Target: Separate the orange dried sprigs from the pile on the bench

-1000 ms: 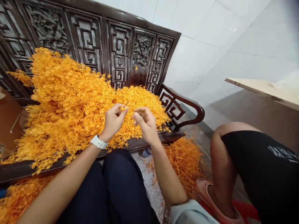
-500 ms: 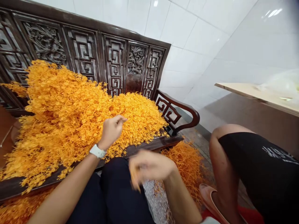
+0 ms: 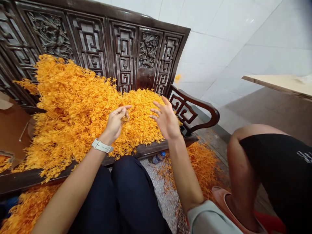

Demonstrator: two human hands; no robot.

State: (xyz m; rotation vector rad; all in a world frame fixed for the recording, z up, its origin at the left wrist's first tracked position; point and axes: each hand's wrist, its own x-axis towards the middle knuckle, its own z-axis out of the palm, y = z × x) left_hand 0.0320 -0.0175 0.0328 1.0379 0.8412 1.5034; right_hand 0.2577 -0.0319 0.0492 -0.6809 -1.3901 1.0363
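A big heap of yellow-orange sprigs with small blossom-like tips (image 3: 80, 104) covers the seat of a dark carved wooden bench (image 3: 146, 76). My left hand (image 3: 115, 123), with a pale watch on its wrist, is over the middle of the heap. Its thumb and fingers are pinched, and what they hold is too small to make out. My right hand (image 3: 168, 120) is raised over the heap's right end, fingers spread and nothing in it. Above and beyond it, a blurred yellow-orange sprig (image 3: 177, 78) is in the air near the bench's armrest (image 3: 204, 112).
Orange stringy pieces (image 3: 202, 165) lie on the floor below the bench, beside a blue-capped bottle (image 3: 159, 158). A cardboard box (image 3: 14, 120) stands at left. Close on the right is another person's bent leg (image 3: 240, 165). A wooden board (image 3: 275, 85) juts out above it.
My right hand has gone from low over my lap, with an orange piece in it, up to the right, and has opened. A sprig is now in the air. My left hand stays pinched.
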